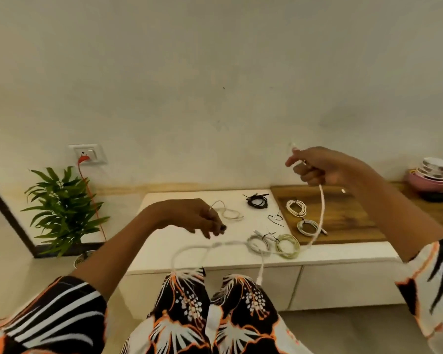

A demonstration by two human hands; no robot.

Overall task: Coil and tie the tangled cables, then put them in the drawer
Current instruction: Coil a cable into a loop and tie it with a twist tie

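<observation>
My right hand point(317, 167) is raised above the low cabinet and grips one end of a long white cable point(322, 208); its plug sticks up past my fingers. The cable hangs down, loops over the cabinet's front edge and ends over my lap. My left hand point(202, 221) hovers over the white top, fingers curled downward, with something small and dark at the fingertips that I cannot make out. Several coiled, tied cables lie on the top: a black one point(257, 200), white ones point(296, 208) point(308, 227), a grey one point(258, 245), a greenish one point(288, 246). One loose pale cable point(228, 213) lies uncoiled.
Loose black ties point(275, 218) lie beside the wooden slab point(348, 221). The low white cabinet point(317, 254) has closed drawer fronts point(343, 284) below. Stacked bowls point(431, 173) stand far right. A potted plant point(62, 210) and a wall socket with an orange cord point(86, 157) are at left.
</observation>
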